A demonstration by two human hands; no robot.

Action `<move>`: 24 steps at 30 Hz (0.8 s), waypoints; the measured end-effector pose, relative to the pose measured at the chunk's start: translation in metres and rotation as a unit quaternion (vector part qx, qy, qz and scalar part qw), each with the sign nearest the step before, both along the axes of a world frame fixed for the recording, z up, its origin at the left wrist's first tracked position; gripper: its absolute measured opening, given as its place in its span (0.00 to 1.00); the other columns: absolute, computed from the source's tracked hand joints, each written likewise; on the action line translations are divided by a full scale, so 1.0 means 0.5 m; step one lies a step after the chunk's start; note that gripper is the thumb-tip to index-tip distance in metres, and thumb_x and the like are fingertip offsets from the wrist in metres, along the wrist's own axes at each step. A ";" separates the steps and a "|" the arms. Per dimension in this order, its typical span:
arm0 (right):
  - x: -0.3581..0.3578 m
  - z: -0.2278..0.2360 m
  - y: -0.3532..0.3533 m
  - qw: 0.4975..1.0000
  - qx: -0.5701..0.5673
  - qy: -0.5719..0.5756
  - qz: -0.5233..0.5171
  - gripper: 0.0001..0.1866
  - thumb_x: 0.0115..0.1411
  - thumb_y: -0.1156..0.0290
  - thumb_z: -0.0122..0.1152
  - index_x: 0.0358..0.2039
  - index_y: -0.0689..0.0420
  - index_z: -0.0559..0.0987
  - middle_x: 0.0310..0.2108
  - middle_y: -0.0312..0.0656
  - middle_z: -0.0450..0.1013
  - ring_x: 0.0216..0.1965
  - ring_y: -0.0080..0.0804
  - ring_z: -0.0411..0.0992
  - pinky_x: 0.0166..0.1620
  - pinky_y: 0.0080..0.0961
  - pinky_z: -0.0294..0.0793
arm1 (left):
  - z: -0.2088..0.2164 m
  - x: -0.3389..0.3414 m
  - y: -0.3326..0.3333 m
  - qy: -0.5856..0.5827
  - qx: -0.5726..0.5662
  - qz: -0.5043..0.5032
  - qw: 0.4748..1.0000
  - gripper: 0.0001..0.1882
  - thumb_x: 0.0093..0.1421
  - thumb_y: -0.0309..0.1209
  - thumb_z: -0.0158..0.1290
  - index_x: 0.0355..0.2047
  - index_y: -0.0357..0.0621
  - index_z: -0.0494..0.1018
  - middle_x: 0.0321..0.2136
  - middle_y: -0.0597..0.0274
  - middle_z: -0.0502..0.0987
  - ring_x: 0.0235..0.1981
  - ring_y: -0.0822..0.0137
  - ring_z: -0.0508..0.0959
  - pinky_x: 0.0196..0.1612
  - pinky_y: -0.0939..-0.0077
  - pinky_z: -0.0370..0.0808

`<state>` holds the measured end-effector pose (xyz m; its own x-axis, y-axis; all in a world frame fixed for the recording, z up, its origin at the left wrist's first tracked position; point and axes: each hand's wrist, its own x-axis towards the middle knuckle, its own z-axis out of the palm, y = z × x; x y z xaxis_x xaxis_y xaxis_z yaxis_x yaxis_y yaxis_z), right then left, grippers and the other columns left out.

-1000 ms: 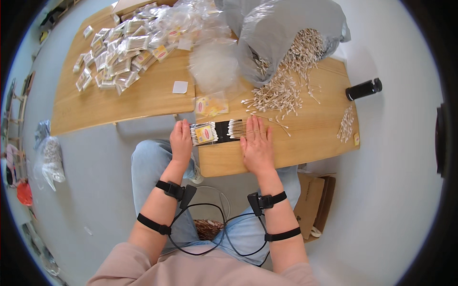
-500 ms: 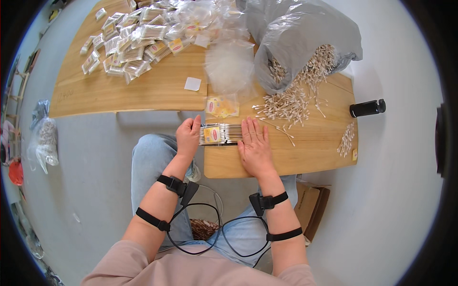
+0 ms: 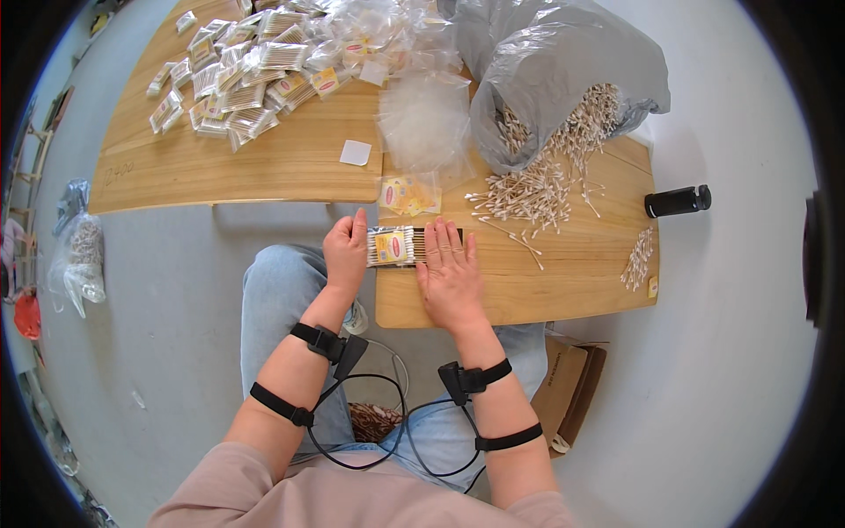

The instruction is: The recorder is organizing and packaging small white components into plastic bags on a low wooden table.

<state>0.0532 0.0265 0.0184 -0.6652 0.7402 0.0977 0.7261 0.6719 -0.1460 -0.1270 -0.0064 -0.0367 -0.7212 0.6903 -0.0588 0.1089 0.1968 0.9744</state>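
Observation:
At the near table's left corner, my left hand (image 3: 344,255) grips the end of a clear plastic bag (image 3: 388,247) with a yellow label, its thumb pointing up. A row of cotton swabs (image 3: 417,246) lies partly inside the bag, on a dark flat holder (image 3: 460,235). My right hand (image 3: 451,277) rests flat on the swabs with its fingers stretched out and hides their right part. Just beyond are loose yellow label cards (image 3: 409,197) on clear plastic.
Loose cotton swabs (image 3: 528,198) spill from a grey plastic bag (image 3: 563,53) at the far right. Filled swab packs (image 3: 251,75) pile up far left, beside empty clear bags (image 3: 424,123). A black cylinder (image 3: 677,201) stands out by the right edge. A cardboard box (image 3: 568,387) sits below.
My right hand has slid left along the holder, toward my left hand. Less of the swab row shows between the hands, and the holder's right end now shows. My left hand has barely moved.

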 end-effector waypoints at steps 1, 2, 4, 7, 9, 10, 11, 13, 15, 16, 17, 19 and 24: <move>-0.004 -0.001 -0.003 1.000 0.000 0.000 0.000 0.35 0.63 0.58 0.51 0.68 0.58 0.56 0.69 0.44 0.53 0.71 0.37 0.48 0.70 0.47 0.40 | 0.000 0.000 0.000 0.001 -0.002 0.000 1.000 0.27 0.67 0.43 0.51 0.16 0.38 0.62 0.13 0.62 0.57 0.18 0.73 0.56 0.21 0.71 0.59; -0.009 -0.002 -0.006 1.000 -0.002 0.001 -0.002 0.35 0.63 0.58 0.51 0.67 0.58 0.56 0.69 0.44 0.53 0.71 0.37 0.48 0.70 0.47 0.40 | 0.000 0.000 -0.001 0.003 -0.004 0.001 1.000 0.27 0.67 0.43 0.51 0.16 0.38 0.62 0.13 0.62 0.57 0.18 0.73 0.56 0.21 0.71 0.59; -0.018 -0.004 -0.010 1.000 -0.003 0.002 -0.005 0.35 0.63 0.58 0.51 0.67 0.58 0.56 0.69 0.44 0.53 0.71 0.37 0.48 0.70 0.47 0.40 | 0.002 0.000 -0.001 0.004 -0.006 0.001 1.000 0.26 0.67 0.43 0.51 0.17 0.38 0.63 0.13 0.62 0.58 0.18 0.73 0.56 0.21 0.71 0.60; -0.025 0.000 -0.012 1.000 -0.005 0.014 0.006 0.36 0.63 0.61 0.51 0.68 0.60 0.55 0.69 0.47 0.52 0.71 0.39 0.47 0.70 0.47 0.40 | 0.007 0.002 -0.001 0.009 -0.005 0.000 1.000 0.26 0.67 0.43 0.51 0.17 0.37 0.64 0.12 0.61 0.59 0.17 0.73 0.57 0.21 0.71 0.60; -0.027 0.009 -0.012 1.000 -0.010 -0.011 0.012 0.39 0.61 0.57 0.52 0.67 0.61 0.55 0.69 0.48 0.51 0.71 0.39 0.47 0.70 0.47 0.39 | 0.010 0.002 0.000 0.014 -0.001 0.000 1.000 0.25 0.66 0.43 0.52 0.17 0.37 0.65 0.12 0.61 0.59 0.17 0.73 0.58 0.21 0.71 0.60; -0.027 0.012 -0.012 1.000 -0.010 -0.010 0.012 0.39 0.61 0.57 0.52 0.67 0.61 0.55 0.69 0.48 0.51 0.71 0.39 0.47 0.70 0.47 0.39 | 0.010 0.001 -0.001 0.011 -0.001 -0.002 1.000 0.25 0.66 0.43 0.52 0.18 0.37 0.66 0.12 0.61 0.59 0.17 0.72 0.58 0.21 0.71 0.60; -0.028 0.014 -0.012 0.999 -0.022 -0.002 0.024 0.40 0.60 0.56 0.53 0.67 0.63 0.54 0.69 0.50 0.51 0.71 0.40 0.47 0.70 0.47 0.39 | 0.010 0.000 -0.001 0.008 -0.001 -0.003 1.000 0.25 0.66 0.43 0.52 0.18 0.37 0.66 0.12 0.61 0.60 0.17 0.72 0.58 0.21 0.71 0.61; -0.030 0.016 -0.012 0.999 -0.032 0.006 0.035 0.41 0.59 0.55 0.54 0.67 0.64 0.54 0.69 0.52 0.51 0.71 0.42 0.46 0.70 0.48 0.38 | 0.009 -0.001 -0.002 0.009 -0.002 -0.002 1.000 0.25 0.66 0.42 0.52 0.18 0.37 0.66 0.12 0.60 0.60 0.17 0.72 0.58 0.21 0.71 0.61; -0.035 0.018 -0.016 0.997 -0.050 0.050 0.042 0.43 0.58 0.53 0.55 0.67 0.65 0.53 0.68 0.54 0.51 0.71 0.46 0.46 0.70 0.47 0.39 | 0.009 0.002 0.001 0.010 -0.002 -0.003 1.000 0.25 0.66 0.42 0.52 0.18 0.37 0.66 0.12 0.60 0.60 0.17 0.72 0.58 0.21 0.71 0.61; -0.041 0.017 -0.018 0.997 -0.050 0.051 0.043 0.43 0.58 0.53 0.55 0.67 0.65 0.53 0.68 0.54 0.51 0.71 0.46 0.46 0.70 0.47 0.39 | 0.007 0.001 0.000 0.010 -0.002 -0.001 1.000 0.25 0.66 0.42 0.52 0.18 0.37 0.66 0.12 0.60 0.61 0.17 0.72 0.58 0.21 0.71 0.61; -0.047 0.017 -0.019 0.996 -0.051 0.057 0.041 0.44 0.58 0.53 0.56 0.67 0.65 0.53 0.68 0.54 0.51 0.71 0.46 0.46 0.70 0.48 0.39 | 0.006 -0.001 0.000 0.011 -0.002 0.001 1.000 0.25 0.66 0.42 0.52 0.18 0.37 0.66 0.12 0.59 0.61 0.17 0.71 0.58 0.21 0.70 0.61; -0.051 0.016 -0.018 0.996 -0.052 0.064 0.040 0.45 0.58 0.52 0.57 0.67 0.65 0.53 0.68 0.54 0.51 0.71 0.47 0.46 0.70 0.48 0.40 | 0.001 0.001 0.001 0.010 -0.003 0.003 1.000 0.25 0.66 0.42 0.52 0.18 0.37 0.65 0.13 0.59 0.61 0.17 0.71 0.58 0.21 0.70 0.61; -0.052 0.012 0.004 0.995 -0.048 0.086 0.009 0.46 0.56 0.50 0.61 0.65 0.65 0.56 0.67 0.54 0.54 0.70 0.46 0.50 0.69 0.48 0.43 | 0.003 0.002 0.000 0.026 0.005 0.001 1.000 0.25 0.67 0.43 0.51 0.18 0.37 0.65 0.13 0.59 0.60 0.17 0.70 0.58 0.21 0.70 0.62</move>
